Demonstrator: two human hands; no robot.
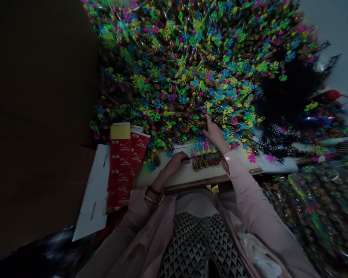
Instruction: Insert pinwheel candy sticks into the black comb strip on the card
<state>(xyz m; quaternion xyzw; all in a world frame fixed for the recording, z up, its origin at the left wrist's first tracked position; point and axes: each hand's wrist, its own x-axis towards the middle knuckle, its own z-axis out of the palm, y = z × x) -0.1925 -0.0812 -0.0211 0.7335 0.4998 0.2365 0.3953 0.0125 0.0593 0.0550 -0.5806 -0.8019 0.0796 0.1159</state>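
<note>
A short row of candy-filled tubes [207,161] with small coloured fan tops lies on the pale work board [159,183], lined up along a thin black plastic strip. My left hand [176,163] is closed on the left end of that strip, its fingertips pressed together. Beyond the row, my right hand [215,134] reaches to the near edge of a big heap of similar fan-topped tubes [179,77]. Its index finger stretches forward against the heap and the thumb stands apart; nothing shows in its grasp. Some of its fingers are hidden.
Red printed cards [120,173] are stacked at the left, over white slotted card [91,197]. A tangle of black notched strips [290,92] lies at the right. More filled tubes in rows [316,208] lie lower right. A dark brown panel [40,116] stands at the far left.
</note>
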